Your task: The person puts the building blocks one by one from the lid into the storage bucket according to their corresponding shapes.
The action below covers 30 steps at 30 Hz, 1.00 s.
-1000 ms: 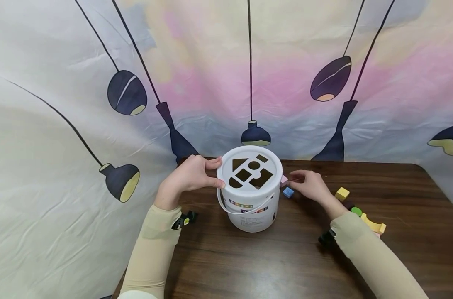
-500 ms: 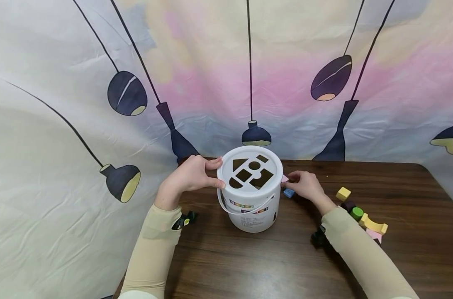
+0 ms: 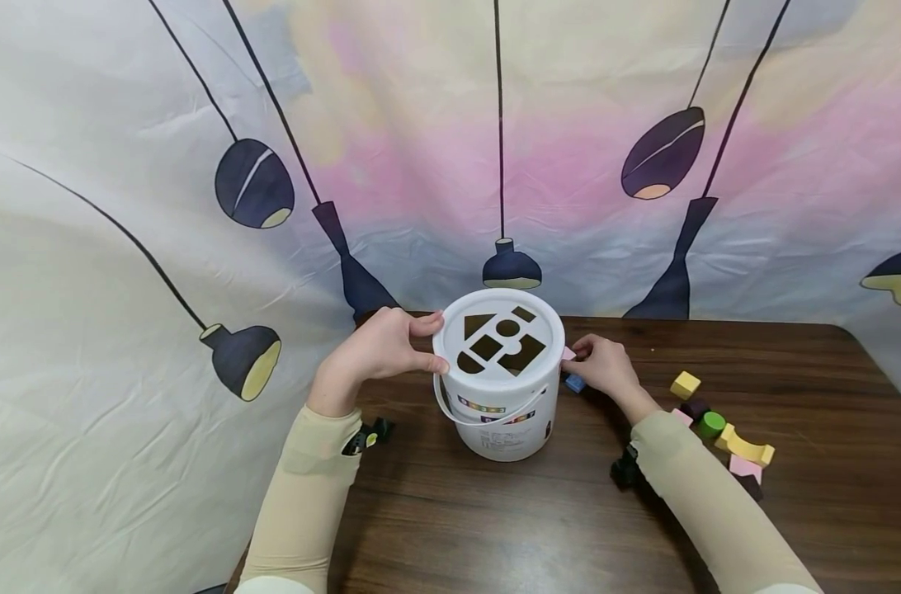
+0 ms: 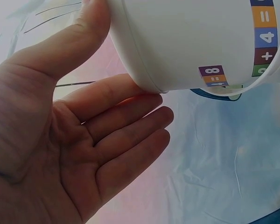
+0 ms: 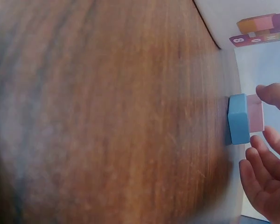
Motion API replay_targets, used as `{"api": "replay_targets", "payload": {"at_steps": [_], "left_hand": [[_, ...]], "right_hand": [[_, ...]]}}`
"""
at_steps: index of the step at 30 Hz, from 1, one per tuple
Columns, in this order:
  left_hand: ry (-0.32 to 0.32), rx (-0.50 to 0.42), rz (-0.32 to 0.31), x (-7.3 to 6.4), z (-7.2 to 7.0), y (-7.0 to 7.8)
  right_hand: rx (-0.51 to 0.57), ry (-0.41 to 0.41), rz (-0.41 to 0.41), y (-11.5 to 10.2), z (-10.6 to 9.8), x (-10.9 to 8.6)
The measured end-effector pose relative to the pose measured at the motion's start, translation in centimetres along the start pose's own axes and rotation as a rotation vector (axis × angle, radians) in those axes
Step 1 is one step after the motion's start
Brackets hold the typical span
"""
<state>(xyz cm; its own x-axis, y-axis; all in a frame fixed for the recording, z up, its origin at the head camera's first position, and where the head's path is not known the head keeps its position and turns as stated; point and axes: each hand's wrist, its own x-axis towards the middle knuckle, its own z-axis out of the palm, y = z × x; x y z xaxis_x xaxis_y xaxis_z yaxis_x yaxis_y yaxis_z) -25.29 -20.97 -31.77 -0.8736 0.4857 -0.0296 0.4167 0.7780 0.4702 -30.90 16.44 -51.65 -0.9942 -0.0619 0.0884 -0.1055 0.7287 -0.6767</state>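
Observation:
A white bucket (image 3: 465,433) with a shape-sorter lid (image 3: 488,378) stands upright on the table. My left hand (image 3: 376,353) rests on the left of its rim, thumb on the lid edge and index finger farther back. In the left wrist view that hand's (image 4: 60,126) fingers are extended, the lower ones off the bucket. On the bucket's right, my right hand (image 3: 606,365) pinches a pink block (image 5: 255,113) between thumb and index finger. Just beside it lies a blue block (image 5: 239,119), also seen in the head view. Part of the pink block is hidden behind it.
Right of my right forearm lie a yellow block (image 3: 685,384), a green cylinder (image 3: 711,425), a yellow arch (image 3: 744,446), a pink block (image 3: 745,469) and dark blocks. The bucket's handle (image 3: 441,400) hangs down its front. A patterned cloth (image 3: 421,165) hangs behind the table (image 3: 510,520).
My right hand has shifted slightly left, with fingertips closing on the pink block. The right forearm has swung left, uncovering more blocks. The left hand stays on the bucket.

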Motion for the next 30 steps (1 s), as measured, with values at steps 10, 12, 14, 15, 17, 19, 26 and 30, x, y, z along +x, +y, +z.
{"api": "replay_targets", "payload": {"at_steps": [10, 12, 14, 15, 17, 19, 26, 30], "left_hand": [[-0.001, 0.048, 0.005, -0.01, -0.21, 0.19], [0.001, 0.056, 0.011, -0.01, -0.22, 0.19], [0.002, 0.060, 0.011, -0.02, -0.22, 0.17], [0.002, 0.060, 0.008, -0.03, -0.20, 0.16], [0.002, 0.059, 0.004, -0.01, -0.17, 0.12], [0.002, 0.058, 0.003, 0.04, -0.14, 0.08], [0.000, 0.048, -0.004, 0.22, 0.00, -0.06], [0.002, 0.045, -0.007, 0.14, -0.04, 0.01]], "right_hand": [[-0.030, -0.014, 0.036, -0.31, 0.05, 0.01], [-0.031, -0.017, 0.041, -0.38, 0.02, 0.01], [-0.033, -0.020, 0.044, -0.43, 0.02, 0.04], [-0.033, -0.022, 0.045, -0.46, 0.02, 0.06], [-0.033, -0.023, 0.047, -0.49, 0.04, 0.10], [-0.034, -0.022, 0.050, -0.51, 0.06, 0.13], [-0.037, -0.027, 0.058, -0.44, 0.09, 0.22], [-0.034, -0.028, 0.058, -0.45, 0.18, 0.20]]}}
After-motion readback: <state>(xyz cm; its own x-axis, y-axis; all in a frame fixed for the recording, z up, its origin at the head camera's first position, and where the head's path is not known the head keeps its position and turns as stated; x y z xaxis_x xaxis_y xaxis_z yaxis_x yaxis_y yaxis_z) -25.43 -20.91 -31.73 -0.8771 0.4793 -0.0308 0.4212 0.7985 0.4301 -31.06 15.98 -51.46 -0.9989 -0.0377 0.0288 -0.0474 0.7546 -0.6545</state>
